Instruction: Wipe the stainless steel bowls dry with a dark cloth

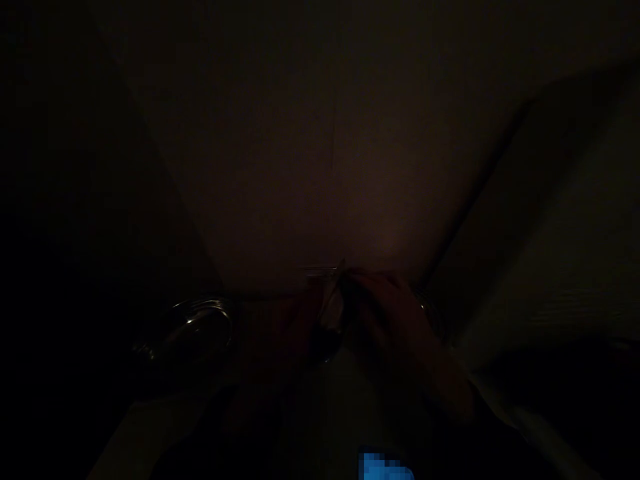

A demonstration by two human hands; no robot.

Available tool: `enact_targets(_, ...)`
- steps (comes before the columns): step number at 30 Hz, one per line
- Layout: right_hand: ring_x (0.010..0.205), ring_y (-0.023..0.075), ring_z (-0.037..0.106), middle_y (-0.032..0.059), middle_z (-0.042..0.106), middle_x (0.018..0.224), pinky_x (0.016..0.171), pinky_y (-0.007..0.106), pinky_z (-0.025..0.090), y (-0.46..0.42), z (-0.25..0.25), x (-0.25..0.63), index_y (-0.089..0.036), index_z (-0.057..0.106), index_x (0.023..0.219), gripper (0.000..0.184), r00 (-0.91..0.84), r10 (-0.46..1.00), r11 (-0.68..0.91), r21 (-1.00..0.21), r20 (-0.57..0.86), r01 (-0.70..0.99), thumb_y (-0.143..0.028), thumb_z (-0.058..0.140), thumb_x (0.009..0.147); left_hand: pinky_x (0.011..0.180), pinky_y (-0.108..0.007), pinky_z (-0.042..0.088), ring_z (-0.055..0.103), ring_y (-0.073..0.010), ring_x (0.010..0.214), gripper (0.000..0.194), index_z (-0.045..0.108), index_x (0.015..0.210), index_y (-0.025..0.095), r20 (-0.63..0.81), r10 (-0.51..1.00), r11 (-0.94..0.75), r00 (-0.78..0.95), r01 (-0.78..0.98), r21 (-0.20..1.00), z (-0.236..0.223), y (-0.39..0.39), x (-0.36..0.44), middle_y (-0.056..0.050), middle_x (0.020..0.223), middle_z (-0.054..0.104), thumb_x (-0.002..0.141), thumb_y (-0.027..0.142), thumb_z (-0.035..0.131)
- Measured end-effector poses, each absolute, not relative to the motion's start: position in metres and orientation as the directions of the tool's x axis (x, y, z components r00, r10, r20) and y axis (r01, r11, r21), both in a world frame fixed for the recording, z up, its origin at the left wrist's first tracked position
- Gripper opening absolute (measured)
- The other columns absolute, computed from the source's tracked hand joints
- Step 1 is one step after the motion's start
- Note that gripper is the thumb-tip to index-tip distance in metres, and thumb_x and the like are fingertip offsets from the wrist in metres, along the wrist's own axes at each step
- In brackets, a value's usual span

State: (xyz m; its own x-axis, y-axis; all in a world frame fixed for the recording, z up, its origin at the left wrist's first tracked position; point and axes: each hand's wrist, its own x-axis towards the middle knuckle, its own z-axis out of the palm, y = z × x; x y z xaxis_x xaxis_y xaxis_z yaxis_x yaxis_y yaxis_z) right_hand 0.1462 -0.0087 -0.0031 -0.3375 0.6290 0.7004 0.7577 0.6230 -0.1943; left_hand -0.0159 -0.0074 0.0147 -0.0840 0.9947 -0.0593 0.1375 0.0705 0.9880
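The view is very dark. Low in the middle, a small shiny object point(331, 312) with a pointed upper end sits between my two hands, and its kind cannot be made out. My right hand point(395, 317) reaches in from the lower right, fingers bent and closed at the object's upper end. From the left comes my left hand point(290, 323), barely visible as a dim reddish shape; its fingers seem closed against the object's other side. Behind the object, thin bright lines point(320, 271) glint on a surface.
A round, shiny rimmed thing point(200, 327), like a bowl or dish, stands left of my hands. Another curved glint point(427, 310) shows behind my right wrist. A pale panel point(320, 167) rises ahead, with dark edges on both sides. A blue pixelated patch point(385, 467) lies at the bottom.
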Motion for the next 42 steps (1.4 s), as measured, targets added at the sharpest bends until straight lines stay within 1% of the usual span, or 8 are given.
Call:
enact_targets(2, 0.104, 0.0256, 0.056, 0.0118, 0.064, 0.121, 0.085, 0.046, 0.052, -0.009, -0.003, 0.147, -0.015, 0.057, 0.123, 0.035, -0.336, 0.638, 0.619, -0.202, 0.693, 0.759, -0.019, 0.046, 0.091, 0.059, -0.027, 0.047, 0.066, -0.0217, 0.073, 0.044, 0.071, 0.071, 0.017, -0.059, 0.995, 0.068, -0.076, 0.126, 0.99, 0.013, -0.007, -0.015, -0.005, 0.069, 0.072, 0.075, 0.058, 0.055)
enact_targets(7, 0.107, 0.0266, 0.05, 0.0072, 0.061, 0.129, 0.082, 0.044, 0.053, -0.021, -0.007, 0.132, -0.017, 0.06, 0.118, 0.033, -0.491, 0.488, 0.737, -0.039, 0.722, 0.675, -0.016, 0.052, 0.086, 0.066, -0.027, 0.049, 0.067, -0.0212, 0.079, 0.038, 0.072, 0.079, 0.018, -0.048, 0.992, 0.056, -0.115, 0.074, 0.996, 0.015, -0.005, -0.018, -0.004, 0.076, 0.073, 0.077, 0.053, 0.057)
enact_targets(14, 0.108, 0.0253, 0.052, 0.0146, 0.058, 0.123, 0.087, 0.045, 0.051, -0.014, -0.002, 0.141, -0.014, 0.058, 0.119, 0.031, -0.303, 0.601, 0.643, -0.223, 0.739, 0.732, -0.017, 0.049, 0.09, 0.062, -0.028, 0.048, 0.066, -0.0212, 0.073, 0.042, 0.071, 0.075, 0.016, -0.092, 0.99, 0.1, -0.109, 0.069, 0.993, 0.018, -0.009, -0.013, -0.005, 0.072, 0.072, 0.075, 0.056, 0.058)
enact_targets(20, 0.108, 0.0261, 0.051, 0.0113, 0.058, 0.122, 0.083, 0.045, 0.052, -0.016, -0.007, 0.135, -0.02, 0.058, 0.12, 0.033, -0.394, 0.556, 0.712, -0.176, 0.732, 0.679, -0.018, 0.052, 0.088, 0.058, -0.025, 0.047, 0.067, -0.0201, 0.072, 0.037, 0.07, 0.075, 0.017, -0.1, 0.986, 0.109, -0.13, 0.064, 0.992, 0.022, -0.009, -0.017, -0.003, 0.069, 0.072, 0.074, 0.052, 0.06)
enact_targets(27, 0.097, 0.0218, 0.064, 0.0069, 0.066, 0.11, 0.084, 0.04, 0.054, -0.002, 0.002, 0.172, -0.024, 0.055, 0.119, 0.032, -0.031, 0.72, 0.522, -0.512, 0.693, 0.682, -0.028, 0.056, 0.088, 0.065, -0.03, 0.051, 0.069, -0.0236, 0.078, 0.038, 0.073, 0.076, 0.02, -0.117, 0.972, 0.131, -0.205, 0.056, 0.99, 0.027, -0.015, -0.009, -0.005, 0.077, 0.075, 0.077, 0.053, 0.055)
enact_targets(30, 0.094, 0.0222, 0.066, 0.0067, 0.068, 0.109, 0.078, 0.036, 0.056, -0.006, 0.004, 0.175, -0.024, 0.054, 0.12, 0.037, 0.031, 0.739, 0.488, -0.566, 0.673, 0.665, -0.033, 0.06, 0.084, 0.073, -0.031, 0.053, 0.07, -0.0236, 0.086, 0.035, 0.074, 0.083, 0.023, -0.102, 0.978, 0.108, -0.181, 0.023, 0.994, 0.028, -0.016, -0.009, -0.005, 0.087, 0.076, 0.079, 0.051, 0.052)
enact_targets(37, 0.099, 0.0217, 0.065, 0.006, 0.067, 0.113, 0.087, 0.039, 0.053, -0.011, 0.007, 0.169, -0.024, 0.056, 0.119, 0.034, -0.109, 0.732, 0.55, -0.489, 0.672, 0.677, -0.026, 0.056, 0.086, 0.064, -0.029, 0.05, 0.069, -0.0227, 0.081, 0.038, 0.074, 0.084, 0.022, -0.111, 0.985, 0.123, -0.13, 0.086, 0.989, 0.022, -0.011, -0.016, -0.005, 0.083, 0.075, 0.079, 0.053, 0.053)
enact_targets(42, 0.106, 0.0236, 0.059, 0.0094, 0.066, 0.114, 0.086, 0.043, 0.053, -0.019, 0.007, 0.153, -0.02, 0.057, 0.118, 0.032, -0.329, 0.604, 0.681, -0.257, 0.726, 0.685, -0.015, 0.05, 0.087, 0.056, -0.026, 0.047, 0.065, -0.0201, 0.068, 0.041, 0.071, 0.071, 0.017, -0.024, 0.997, 0.032, -0.076, 0.104, 0.994, 0.014, -0.008, -0.017, -0.004, 0.068, 0.071, 0.076, 0.055, 0.056)
